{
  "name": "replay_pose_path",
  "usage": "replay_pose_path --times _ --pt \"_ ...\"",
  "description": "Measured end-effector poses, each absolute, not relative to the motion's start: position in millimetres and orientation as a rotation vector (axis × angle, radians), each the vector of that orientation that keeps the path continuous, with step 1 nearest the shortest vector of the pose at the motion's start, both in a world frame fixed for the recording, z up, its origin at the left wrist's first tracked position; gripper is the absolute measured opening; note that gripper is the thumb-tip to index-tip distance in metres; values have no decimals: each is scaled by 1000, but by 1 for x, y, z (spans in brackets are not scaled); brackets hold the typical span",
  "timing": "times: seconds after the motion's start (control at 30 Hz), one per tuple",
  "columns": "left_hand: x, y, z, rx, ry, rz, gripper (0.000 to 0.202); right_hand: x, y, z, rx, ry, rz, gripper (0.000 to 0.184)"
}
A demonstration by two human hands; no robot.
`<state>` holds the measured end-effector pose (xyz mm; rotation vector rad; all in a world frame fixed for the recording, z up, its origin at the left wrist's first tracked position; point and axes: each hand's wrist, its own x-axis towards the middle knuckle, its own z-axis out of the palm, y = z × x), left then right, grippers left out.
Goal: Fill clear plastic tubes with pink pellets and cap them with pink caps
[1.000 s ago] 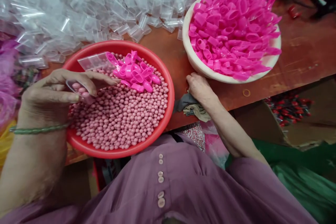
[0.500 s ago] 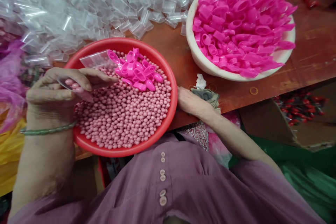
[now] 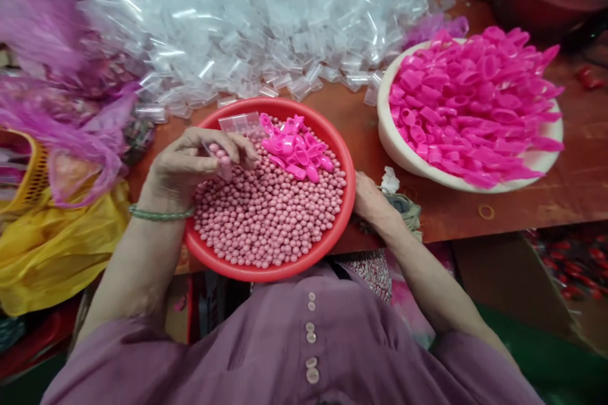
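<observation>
Over the left side of a red basin (image 3: 349,202), my left hand (image 3: 185,158) is closed around a small clear plastic tube (image 3: 219,158) with a few pink beads showing in it. Its fingertips hover near the pink beads (image 3: 266,221) that fill the basin. Bright pink pointed caps (image 3: 299,152) lie heaped on the beads towards the back. Beside them is another clear piece of plastic (image 3: 237,123). My right hand (image 3: 370,196) is against the basin's right outer side, its fingers hidden behind the rim.
Clear plastic tubes (image 3: 266,31) are piled across the back. To the right stands a white bowl (image 3: 394,145) heaped with pink caps. Purple bags (image 3: 90,133) and a yellow bag (image 3: 66,240) lie left. A crumpled cloth (image 3: 406,212) and a rubber band (image 3: 486,212) are near the table edge.
The view has shifted, so the basin and both hands appear further right. My left hand still holds the tube with beads over the basin; my right hand stays at the basin's side.
</observation>
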<state>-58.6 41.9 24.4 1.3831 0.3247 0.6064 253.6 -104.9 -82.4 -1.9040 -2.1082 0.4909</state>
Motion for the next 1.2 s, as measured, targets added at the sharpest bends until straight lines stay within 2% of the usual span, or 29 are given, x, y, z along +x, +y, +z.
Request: replay_pose_path --times 0.13,0.23,0.4,0.67,0.83,1.03,1.1,1.2 --pt "-56 35 31 1338 360 564 24 263 -109 -53 -1942 -1743 415 15" --pt "-57 26 36 1339 362 543 24 246 -120 -12 -1660 -1414 342 14" --pt "-54 14 41 1342 478 610 13 200 -101 29 -1347 -1728 407 18" --pt "-46 -14 42 1143 726 761 20 227 -74 19 -1495 -1711 358 11" --pt "-43 -23 32 1030 708 857 25 207 -48 6 -1490 -2036 365 23" --pt "-44 -27 22 966 617 861 29 190 -37 6 -1393 -1986 359 18" --pt "-46 -27 21 909 574 877 32 186 -39 12 -1344 -1824 468 21" --pt "-48 -28 22 852 507 883 37 175 -45 25 -1232 -1495 845 26"
